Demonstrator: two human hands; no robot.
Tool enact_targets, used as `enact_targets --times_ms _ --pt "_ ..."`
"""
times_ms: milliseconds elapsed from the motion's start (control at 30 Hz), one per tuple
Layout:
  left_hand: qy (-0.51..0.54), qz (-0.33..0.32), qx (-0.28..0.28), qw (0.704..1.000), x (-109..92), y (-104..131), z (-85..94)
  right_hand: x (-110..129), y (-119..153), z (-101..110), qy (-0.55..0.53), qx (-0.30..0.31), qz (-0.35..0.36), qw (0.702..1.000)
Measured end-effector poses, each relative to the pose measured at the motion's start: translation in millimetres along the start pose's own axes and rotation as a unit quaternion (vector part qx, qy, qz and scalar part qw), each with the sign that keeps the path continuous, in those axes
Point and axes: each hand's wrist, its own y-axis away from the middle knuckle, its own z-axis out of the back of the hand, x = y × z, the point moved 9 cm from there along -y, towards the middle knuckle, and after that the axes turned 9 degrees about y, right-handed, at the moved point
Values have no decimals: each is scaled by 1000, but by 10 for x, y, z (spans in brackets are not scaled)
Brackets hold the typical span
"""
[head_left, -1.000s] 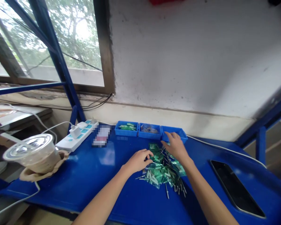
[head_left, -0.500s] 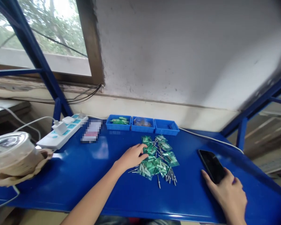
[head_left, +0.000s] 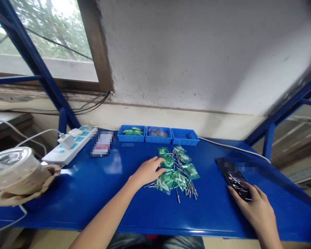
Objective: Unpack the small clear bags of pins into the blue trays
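Note:
My left hand (head_left: 149, 172) rests at the left edge of a pile of small green plastic packets (head_left: 168, 178). Its thumb and fingers are curved but apart, and nothing shows between them. Silvery metal pins (head_left: 191, 190), shaped like blind rivets, lie among the packets and at the pile's front. Over on the right, my right hand (head_left: 260, 204) grips the lower end of a black smartphone (head_left: 235, 180) lying on the blue table (head_left: 145, 216). The thumb runs along its left edge, and the fingers reach over the lit screen. Part of the phone's upper end is pixelated.
Three blue bins stand at the back: one with green packets (head_left: 131, 132), one with brownish contents (head_left: 158, 135), and one nearly bare (head_left: 184, 137). To the left are a pixelated phone (head_left: 103, 143), a white power strip (head_left: 64, 150) and a lidded clear container (head_left: 12, 169).
The smartphone's screen has gone from dark to lit, and my right fingers have shifted onto it. My left hand stays beside the packets. The view has tilted slightly.

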Motion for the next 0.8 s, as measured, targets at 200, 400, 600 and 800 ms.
enact_targets --times_ms 200,400,600,800 --pt "-11 46 -45 998 83 -35 17 59 34 36 6 3 -6 1000" --pt "-53 93 -99 989 119 -83 30 -61 -170 -98 -1 38 -24 999" --pt "-41 100 -137 985 206 -86 60 364 -570 -47 60 -14 58 996" --pt "-7 93 -157 983 260 -73 79 2109 -199 48 -68 -43 330 940"
